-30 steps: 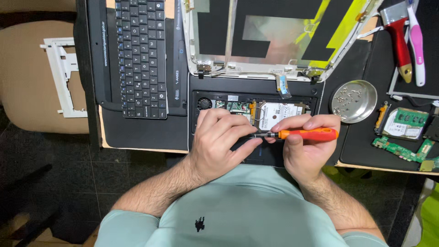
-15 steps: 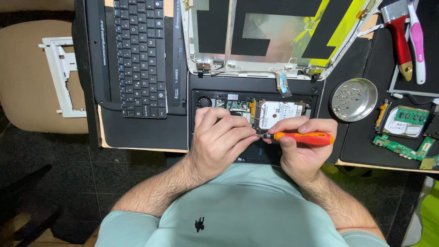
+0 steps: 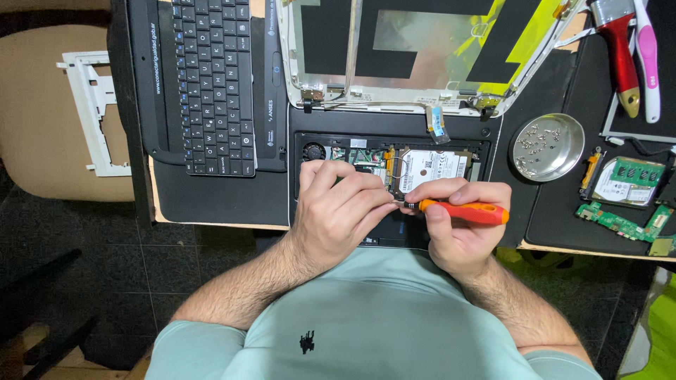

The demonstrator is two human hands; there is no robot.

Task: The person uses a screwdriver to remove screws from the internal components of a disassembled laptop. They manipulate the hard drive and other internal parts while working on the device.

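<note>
Orange screwdriver (image 3: 465,211) clamped level in my right hand (image 3: 458,229), tip pinched steady by my left hand (image 3: 338,211) over the opened laptop base (image 3: 391,151), screw dish (image 3: 548,146) at two o'clock.

A white rectangular label (image 3: 431,167) covers the silver hard drive in the opened laptop base; above it lies the detached screen back (image 3: 422,49), silver with black and yellow patches.

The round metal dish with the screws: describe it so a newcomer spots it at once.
Start at the opened black laptop base in the middle of the desk. Just to its right, on a black mat, sits a shallow round silver metal dish with tiny screws scattered inside. It is the only round, shiny thing there; the green circuit boards beside it are flat and rectangular.
</note>
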